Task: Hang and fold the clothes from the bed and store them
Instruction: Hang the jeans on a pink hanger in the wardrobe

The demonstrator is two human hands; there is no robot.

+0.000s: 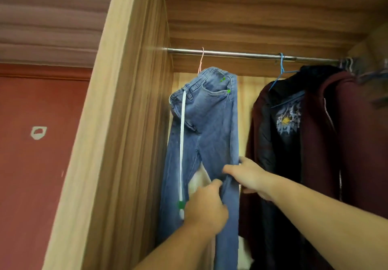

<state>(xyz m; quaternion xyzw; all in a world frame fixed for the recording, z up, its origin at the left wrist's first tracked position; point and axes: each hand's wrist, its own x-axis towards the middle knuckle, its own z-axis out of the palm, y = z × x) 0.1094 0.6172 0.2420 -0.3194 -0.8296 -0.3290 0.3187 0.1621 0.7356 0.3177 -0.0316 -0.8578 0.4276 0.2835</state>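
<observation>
Inside the wooden wardrobe (130,122), the jeans (210,127) already hang from the rail (241,54), left of the dark jackets (304,133), while the left hand (206,206) pinches a leg and the right hand (249,175) holds its edge; bed clothes unseen.

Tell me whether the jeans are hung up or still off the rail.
Hung up. The jeans drape over a pink hanger hooked on the rail; both hands grip a leg.
</observation>
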